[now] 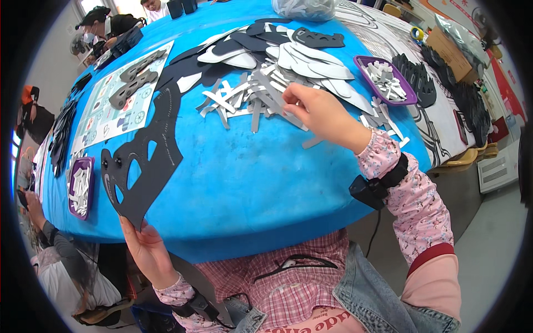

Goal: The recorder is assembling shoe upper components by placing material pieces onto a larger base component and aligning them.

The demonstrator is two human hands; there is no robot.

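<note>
L hand [147, 251] pinched blk cut-out panel [158, 176] by its tip (looked light/bendy, best edge-held); R hand [327, 114] curled nr gray/wht strips [269, 89], hold unclear.

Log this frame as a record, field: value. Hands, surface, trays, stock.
Left hand: grips black cut-out panel by its lower tip
Right hand: fingers curled at the grey and white strips; whether it holds one is unclear
Surface: blue tablecloth
Right tray: purple, holds strips
Left tray: purple, holds strips
Stock: white curved pieces, piled beyond loose strips
</note>
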